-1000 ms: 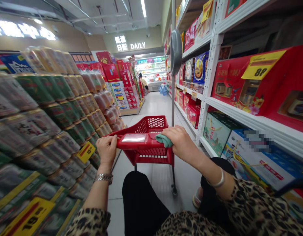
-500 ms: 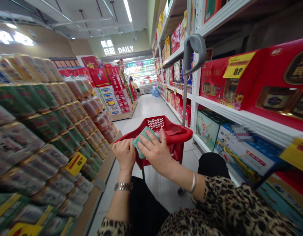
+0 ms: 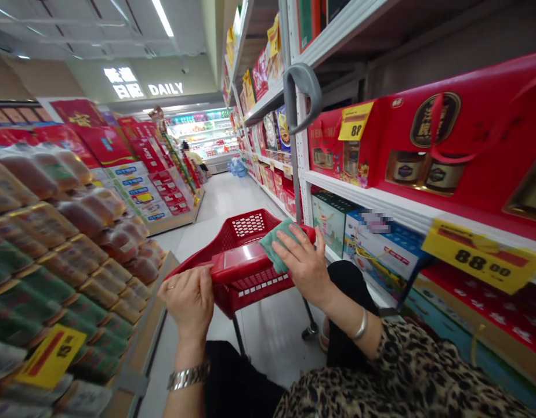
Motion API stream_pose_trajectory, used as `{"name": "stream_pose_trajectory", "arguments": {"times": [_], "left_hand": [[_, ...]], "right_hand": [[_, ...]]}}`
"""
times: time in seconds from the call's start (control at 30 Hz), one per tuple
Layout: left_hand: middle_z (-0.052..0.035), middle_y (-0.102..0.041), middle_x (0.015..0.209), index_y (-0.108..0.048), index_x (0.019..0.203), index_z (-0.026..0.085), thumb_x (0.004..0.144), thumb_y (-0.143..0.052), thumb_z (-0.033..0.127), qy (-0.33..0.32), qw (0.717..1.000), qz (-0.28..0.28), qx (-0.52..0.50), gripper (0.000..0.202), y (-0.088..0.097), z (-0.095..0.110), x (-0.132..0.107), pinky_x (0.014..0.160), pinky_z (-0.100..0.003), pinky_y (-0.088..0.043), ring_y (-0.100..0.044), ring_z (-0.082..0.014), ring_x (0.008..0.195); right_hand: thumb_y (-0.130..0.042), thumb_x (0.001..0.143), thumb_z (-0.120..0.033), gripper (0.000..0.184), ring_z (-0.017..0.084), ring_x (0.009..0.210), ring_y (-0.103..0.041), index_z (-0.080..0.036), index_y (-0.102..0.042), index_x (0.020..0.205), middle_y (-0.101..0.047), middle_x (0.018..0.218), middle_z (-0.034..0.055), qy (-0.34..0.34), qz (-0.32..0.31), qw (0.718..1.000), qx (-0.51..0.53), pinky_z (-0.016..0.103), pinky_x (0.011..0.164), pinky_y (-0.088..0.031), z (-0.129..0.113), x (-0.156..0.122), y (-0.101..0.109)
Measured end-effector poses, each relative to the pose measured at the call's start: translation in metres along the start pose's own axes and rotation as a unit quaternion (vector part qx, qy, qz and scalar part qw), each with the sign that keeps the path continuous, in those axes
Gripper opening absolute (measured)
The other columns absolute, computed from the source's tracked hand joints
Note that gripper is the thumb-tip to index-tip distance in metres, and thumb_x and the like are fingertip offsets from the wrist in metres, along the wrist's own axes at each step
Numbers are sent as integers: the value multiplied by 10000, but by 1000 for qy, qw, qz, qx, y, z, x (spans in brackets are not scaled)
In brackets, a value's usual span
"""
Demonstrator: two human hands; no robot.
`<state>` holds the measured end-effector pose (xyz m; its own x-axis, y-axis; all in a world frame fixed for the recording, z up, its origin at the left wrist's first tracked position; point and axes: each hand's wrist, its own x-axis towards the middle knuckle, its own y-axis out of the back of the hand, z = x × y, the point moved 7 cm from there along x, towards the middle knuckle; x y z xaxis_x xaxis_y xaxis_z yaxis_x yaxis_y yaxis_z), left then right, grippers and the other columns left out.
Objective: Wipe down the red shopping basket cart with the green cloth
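The right hand (image 3: 300,266) holds a green cloth (image 3: 277,247) flat on the red handle (image 3: 242,262) of a small shopping cart (image 3: 248,229), its fingers spread wide. The left hand (image 3: 188,303) curls tight around the handle's other end.

On my feed the cart (image 3: 237,273) reads bright red, and the cloth (image 3: 279,245) on its handle is teal green. I see a brown-and-black leopard print on the sleeve (image 3: 381,377), with black trousers (image 3: 350,307) below it. The watch (image 3: 187,377) and bangle (image 3: 359,325) show silver. To the right, red boxes (image 3: 424,133) sit on a white shelf (image 3: 381,200), above a yellow tag (image 3: 479,255) with black digits.
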<state>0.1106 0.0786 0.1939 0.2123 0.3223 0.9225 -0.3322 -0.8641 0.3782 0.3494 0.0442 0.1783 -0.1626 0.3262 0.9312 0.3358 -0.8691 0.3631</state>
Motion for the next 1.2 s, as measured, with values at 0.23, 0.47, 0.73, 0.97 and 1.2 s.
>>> {"name": "stream_pose_trajectory", "arguments": {"times": [0.23, 0.47, 0.73, 0.97, 1.2], "left_hand": [[-80, -774, 855, -736, 937, 199, 1030, -441, 261, -13, 1000, 6, -4, 316, 0, -1, -1, 834, -398, -348, -617, -234, 766], [-87, -750, 818, -723, 917, 223, 1011, -440, 256, 25, 999, -8, 34, 300, -1, -3, -9, 878, -437, -360, -598, -254, 771], [-89, -717, 752, -705, 879, 215, 1012, -425, 283, 27, 998, 11, 53, 317, 2, -6, -13, 864, -450, -369, -579, -253, 746], [-83, -722, 757, -681, 871, 229, 1011, -412, 297, 23, 997, -3, 72, 311, 6, -9, -14, 864, -467, -390, -586, -246, 717], [-95, -740, 808, -686, 927, 241, 962, -486, 250, 37, 997, -20, 64, 203, 5, -10, -19, 882, -501, -401, -622, -267, 779]], "right_hand": [[-463, 947, -22, 474, 239, 1437, -476, -261, -644, 1315, -668, 1414, 56, -87, -1, 996, -19, 574, 1254, -83, 44, -7, 8], [-486, 932, -18, 489, 241, 1443, -443, -254, -643, 1330, -675, 1396, 52, -82, -5, 996, 23, 572, 1260, -101, 21, -9, 0], [-472, 1010, -119, 363, 230, 1421, -456, -251, -672, 1282, -702, 1351, 31, -37, -6, 999, 36, 550, 1282, -96, -23, -6, 5], [-550, 1030, -194, 294, 211, 1435, -439, -329, -674, 1260, -695, 1365, -18, 1, -51, 998, 21, 604, 1268, 16, -24, -6, 0], [-539, 960, -47, 442, 224, 1439, -449, -290, -660, 1309, -686, 1381, 29, -80, -57, 995, 15, 577, 1260, -35, 33, -7, 5]]}}
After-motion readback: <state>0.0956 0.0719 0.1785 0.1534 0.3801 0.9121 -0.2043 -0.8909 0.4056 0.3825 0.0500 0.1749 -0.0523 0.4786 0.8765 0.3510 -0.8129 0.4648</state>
